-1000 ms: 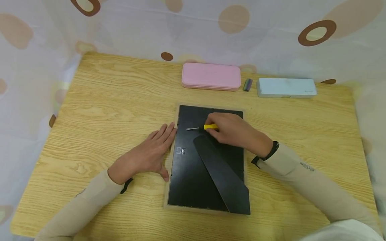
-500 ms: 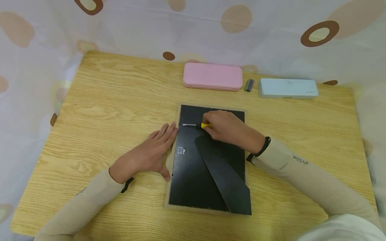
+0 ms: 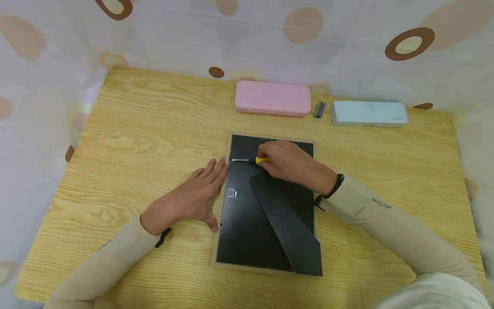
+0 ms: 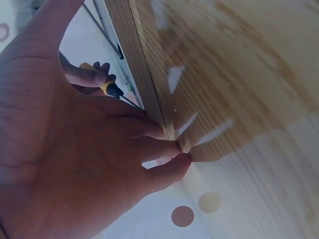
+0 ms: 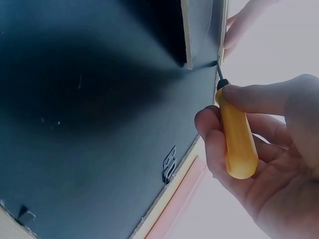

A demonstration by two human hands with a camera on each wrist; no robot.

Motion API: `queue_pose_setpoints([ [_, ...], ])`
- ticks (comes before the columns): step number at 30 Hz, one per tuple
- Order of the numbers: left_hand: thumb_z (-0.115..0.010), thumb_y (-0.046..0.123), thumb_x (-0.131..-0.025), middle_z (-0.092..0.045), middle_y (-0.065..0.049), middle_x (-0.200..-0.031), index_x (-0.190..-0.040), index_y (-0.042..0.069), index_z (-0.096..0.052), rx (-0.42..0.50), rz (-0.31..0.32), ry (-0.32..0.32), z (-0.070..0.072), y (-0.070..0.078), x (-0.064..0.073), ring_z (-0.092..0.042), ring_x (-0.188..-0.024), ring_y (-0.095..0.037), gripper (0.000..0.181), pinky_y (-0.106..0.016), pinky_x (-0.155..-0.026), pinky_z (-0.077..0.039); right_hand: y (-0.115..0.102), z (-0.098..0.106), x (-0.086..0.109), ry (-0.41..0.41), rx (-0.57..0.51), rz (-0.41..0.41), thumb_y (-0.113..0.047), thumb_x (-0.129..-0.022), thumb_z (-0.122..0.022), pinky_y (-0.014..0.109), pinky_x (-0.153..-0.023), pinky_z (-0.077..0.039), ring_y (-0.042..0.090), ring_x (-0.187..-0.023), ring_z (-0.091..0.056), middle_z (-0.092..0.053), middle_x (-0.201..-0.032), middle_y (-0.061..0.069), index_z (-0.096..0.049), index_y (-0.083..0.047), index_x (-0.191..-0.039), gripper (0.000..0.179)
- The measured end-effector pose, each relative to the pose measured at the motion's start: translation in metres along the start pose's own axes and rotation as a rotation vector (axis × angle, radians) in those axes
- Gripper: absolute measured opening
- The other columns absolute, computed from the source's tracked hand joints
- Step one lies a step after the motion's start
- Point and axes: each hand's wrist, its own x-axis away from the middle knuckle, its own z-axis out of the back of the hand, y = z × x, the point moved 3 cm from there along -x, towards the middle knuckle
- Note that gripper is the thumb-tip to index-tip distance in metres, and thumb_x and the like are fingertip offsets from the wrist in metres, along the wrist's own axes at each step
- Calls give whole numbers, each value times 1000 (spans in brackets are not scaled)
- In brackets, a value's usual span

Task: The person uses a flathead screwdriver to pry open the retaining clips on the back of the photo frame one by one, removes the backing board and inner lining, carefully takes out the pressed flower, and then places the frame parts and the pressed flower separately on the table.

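Observation:
A picture frame (image 3: 247, 223) lies face down on the wooden table, its black back up and its stand leg (image 3: 285, 227) slanting across it. My right hand (image 3: 285, 159) grips the yellow handle of a flat-head screwdriver (image 5: 238, 134) between thumb and fingers. The screwdriver's tip is at the frame's left inner edge, near its upper left, by a small metal tab. My left hand (image 3: 197, 193) rests with straight, spread fingers along the frame's left side. In the left wrist view, its fingertips (image 4: 172, 169) touch the frame's wooden edge.
Behind the frame stand a pink pencil case (image 3: 272, 98), a small multicoloured eraser-like block (image 3: 319, 110) and a pale blue case (image 3: 369, 113). A metal hanger (image 5: 170, 164) sits on the frame's back near its top edge. A spotted curtain surrounds the table (image 3: 127, 111).
My right hand has moved left with the screwdriver, bringing its tip from over the black back to the frame's left edge. My left hand stays in place.

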Motion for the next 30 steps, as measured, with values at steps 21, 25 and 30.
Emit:
queue_pose_setpoints([
  [21,-94,62,-49,3,-24,-165,-157,-8,-8,33,-4,-20,-3,-3,-2,-5,-151,-41,154,-56,-117,-21,3,-10,-1,-8,-78,-30,-12,-95,-69,36,-76,-55,21,-81,-65,-71,-98,11,-71,-2,-104,14],
  [25,-95,58,-49,5,-25,-164,-156,-9,-7,72,-19,-19,-4,-3,-2,-4,-152,-39,155,-54,-119,-16,3,-13,-1,-11,-75,-39,-12,-95,-68,36,-76,-55,22,-82,-65,-71,-98,11,-71,-2,-104,13],
  [30,-96,57,-49,5,-26,-164,-156,-10,-7,77,-27,-16,-4,-3,-2,-4,-152,-38,155,-55,-119,-15,3,-13,-1,-4,-75,-38,-13,-96,-68,37,-76,-54,21,-81,-64,-71,-97,11,-71,-2,-103,13],
])
